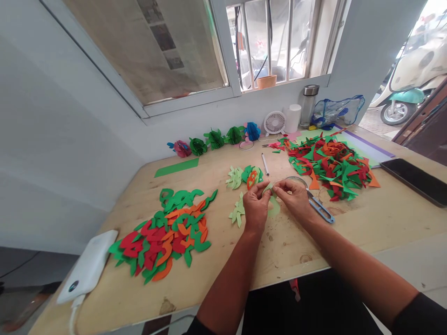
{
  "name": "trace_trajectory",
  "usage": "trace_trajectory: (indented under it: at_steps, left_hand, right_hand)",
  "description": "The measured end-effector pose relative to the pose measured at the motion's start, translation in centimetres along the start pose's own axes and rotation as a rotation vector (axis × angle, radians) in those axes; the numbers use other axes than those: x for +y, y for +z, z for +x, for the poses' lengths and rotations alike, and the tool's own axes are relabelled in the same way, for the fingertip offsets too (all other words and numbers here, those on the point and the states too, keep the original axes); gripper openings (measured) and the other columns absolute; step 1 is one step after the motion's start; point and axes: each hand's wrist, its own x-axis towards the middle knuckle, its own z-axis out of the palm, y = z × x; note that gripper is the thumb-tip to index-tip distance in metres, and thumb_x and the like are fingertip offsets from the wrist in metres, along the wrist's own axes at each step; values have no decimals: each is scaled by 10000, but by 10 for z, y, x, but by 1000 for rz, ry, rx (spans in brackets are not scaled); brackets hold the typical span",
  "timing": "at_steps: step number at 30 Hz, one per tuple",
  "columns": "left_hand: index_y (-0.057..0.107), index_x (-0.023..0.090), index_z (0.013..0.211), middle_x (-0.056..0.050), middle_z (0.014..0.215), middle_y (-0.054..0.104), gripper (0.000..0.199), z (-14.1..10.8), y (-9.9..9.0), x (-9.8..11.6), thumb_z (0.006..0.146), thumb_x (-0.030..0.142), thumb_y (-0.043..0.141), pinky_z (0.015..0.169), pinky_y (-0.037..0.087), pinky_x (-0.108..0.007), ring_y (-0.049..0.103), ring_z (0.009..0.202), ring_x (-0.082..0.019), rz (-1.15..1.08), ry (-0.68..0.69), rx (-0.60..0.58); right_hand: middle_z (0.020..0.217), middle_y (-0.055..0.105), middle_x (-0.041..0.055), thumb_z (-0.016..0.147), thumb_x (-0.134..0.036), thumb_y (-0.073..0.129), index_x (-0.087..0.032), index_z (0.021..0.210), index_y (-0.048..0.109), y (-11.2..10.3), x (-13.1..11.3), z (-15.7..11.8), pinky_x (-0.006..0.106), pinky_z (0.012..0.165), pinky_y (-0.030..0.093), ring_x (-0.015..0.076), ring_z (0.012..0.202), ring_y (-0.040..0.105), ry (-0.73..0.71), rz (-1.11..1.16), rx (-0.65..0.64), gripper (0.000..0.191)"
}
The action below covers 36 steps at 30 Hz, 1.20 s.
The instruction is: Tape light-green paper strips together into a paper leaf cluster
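My left hand (pixel 256 203) and my right hand (pixel 290 195) meet above the table, each pinching a small piece of light green paper (pixel 268 187). The fingertips cover much of it. Below them shows more light green paper (pixel 274 208); whether it joins the held piece I cannot tell. Light green cut-outs (pixel 237 211) lie left of my left hand, with others (pixel 234 177) behind. An orange cut-out (pixel 252 178) rests on green ones close by. Beside my right wrist are small blue-handled snips (pixel 323 208), partly hidden by the hand.
Red, orange and green cut shapes (pixel 164 237) are heaped at left, scraps (pixel 335 163) at right. A pen (pixel 265 164), green strip (pixel 176 168), phone (pixel 417 179) and power bank (pixel 88 266) lie around. Paper figures (pixel 213 138), a fan (pixel 274 123) and a bottle (pixel 308 107) line the wall.
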Motion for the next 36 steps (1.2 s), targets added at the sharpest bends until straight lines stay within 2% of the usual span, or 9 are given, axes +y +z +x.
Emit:
trace_trajectory:
  at_steps: [12, 26, 36]
  left_hand:
    - [692, 129, 857, -57, 816, 730, 229, -1, 1, -3, 647, 217, 720, 794, 535, -299, 690, 782, -174, -14, 26, -21]
    - [670, 135, 762, -30, 682, 698, 189, -3, 4, 2, 640, 267, 727, 746, 526, -293, 672, 678, -155, -76, -38, -5]
    - [646, 136, 753, -21, 680, 688, 205, -2, 4, 1, 628, 277, 728, 699, 505, -262, 655, 658, -138, -125, -74, -1]
  right_hand:
    - [642, 657, 15, 741, -330, 607, -177, 675, 654, 2, 0, -1, 261, 588, 417, 138, 593, 539, 46, 47, 31, 174]
    - [651, 667, 26, 752, -355, 589, -189, 672, 653, 3, 0, -2, 275, 600, 434, 153, 616, 554, 18, 17, 38, 196]
    - [666, 670, 26, 759, -333, 580, -188, 687, 650, 3, 0, -3, 280, 629, 449, 160, 646, 575, 15, -4, 41, 175]
